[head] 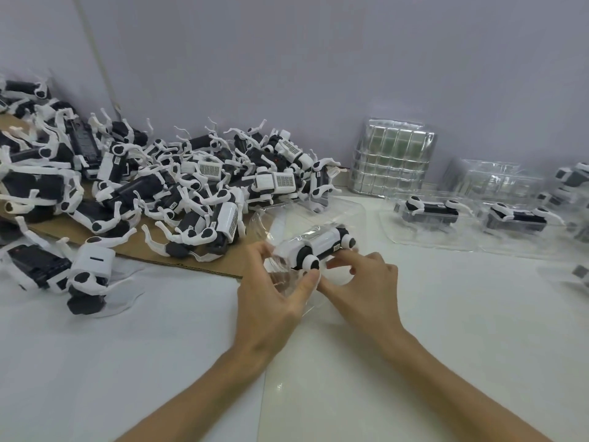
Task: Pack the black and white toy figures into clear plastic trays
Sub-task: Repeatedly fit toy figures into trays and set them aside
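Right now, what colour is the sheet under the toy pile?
Brown; the cardboard sheet shows best in the head view.

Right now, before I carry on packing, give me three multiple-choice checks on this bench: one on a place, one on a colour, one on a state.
1. The pile of toy figures lies: A at right; B at left; C in a box.
2. The cardboard sheet beneath it is: A brown; B green; C red.
3. The toy figure at centre is: A untouched; B on the pile; C held in a clear tray.
Key: B, it fills the left side; A, brown shows beside the pile; C, left hand and right hand both hold it.
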Demonstrator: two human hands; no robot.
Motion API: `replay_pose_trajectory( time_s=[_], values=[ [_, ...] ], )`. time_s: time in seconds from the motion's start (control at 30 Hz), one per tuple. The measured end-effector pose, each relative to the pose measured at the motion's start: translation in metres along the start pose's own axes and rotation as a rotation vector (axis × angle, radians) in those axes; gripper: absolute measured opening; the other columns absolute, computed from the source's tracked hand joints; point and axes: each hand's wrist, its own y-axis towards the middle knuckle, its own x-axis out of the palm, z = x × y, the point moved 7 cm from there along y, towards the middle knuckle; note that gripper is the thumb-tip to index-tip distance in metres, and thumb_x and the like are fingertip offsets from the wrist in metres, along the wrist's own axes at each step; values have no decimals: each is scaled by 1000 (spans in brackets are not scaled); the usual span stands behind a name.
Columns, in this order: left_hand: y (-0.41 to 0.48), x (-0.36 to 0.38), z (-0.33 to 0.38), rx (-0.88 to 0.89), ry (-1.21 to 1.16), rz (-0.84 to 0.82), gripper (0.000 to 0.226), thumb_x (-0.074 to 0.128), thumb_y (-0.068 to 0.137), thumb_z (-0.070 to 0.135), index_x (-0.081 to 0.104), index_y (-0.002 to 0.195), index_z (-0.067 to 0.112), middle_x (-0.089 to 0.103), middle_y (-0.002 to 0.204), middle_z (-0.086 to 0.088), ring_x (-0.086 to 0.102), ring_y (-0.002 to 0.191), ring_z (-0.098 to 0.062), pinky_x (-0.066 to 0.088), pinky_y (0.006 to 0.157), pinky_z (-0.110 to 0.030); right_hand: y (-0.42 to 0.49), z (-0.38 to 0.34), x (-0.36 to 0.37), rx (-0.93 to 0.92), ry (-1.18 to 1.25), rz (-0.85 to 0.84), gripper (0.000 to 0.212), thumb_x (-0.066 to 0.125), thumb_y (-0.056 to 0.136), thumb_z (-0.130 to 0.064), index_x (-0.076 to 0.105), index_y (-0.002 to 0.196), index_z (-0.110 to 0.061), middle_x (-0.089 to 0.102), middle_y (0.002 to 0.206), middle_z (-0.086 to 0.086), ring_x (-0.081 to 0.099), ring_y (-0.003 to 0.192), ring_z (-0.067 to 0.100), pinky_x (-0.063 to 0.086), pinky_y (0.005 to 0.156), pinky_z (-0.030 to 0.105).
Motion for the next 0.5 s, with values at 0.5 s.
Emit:
replay_pose_trajectory(
  time_s=[0.5],
  values=[
    [2,-7,17,122,256,174,63,71,61,73,36,100,38,58,99,26,61,60,-4,49,60,-31,1,0,-14,-39,84,239,29,69,66,-59,69,75,-32,64,67,-18,49,75,5,28,77,27]
  ],
)
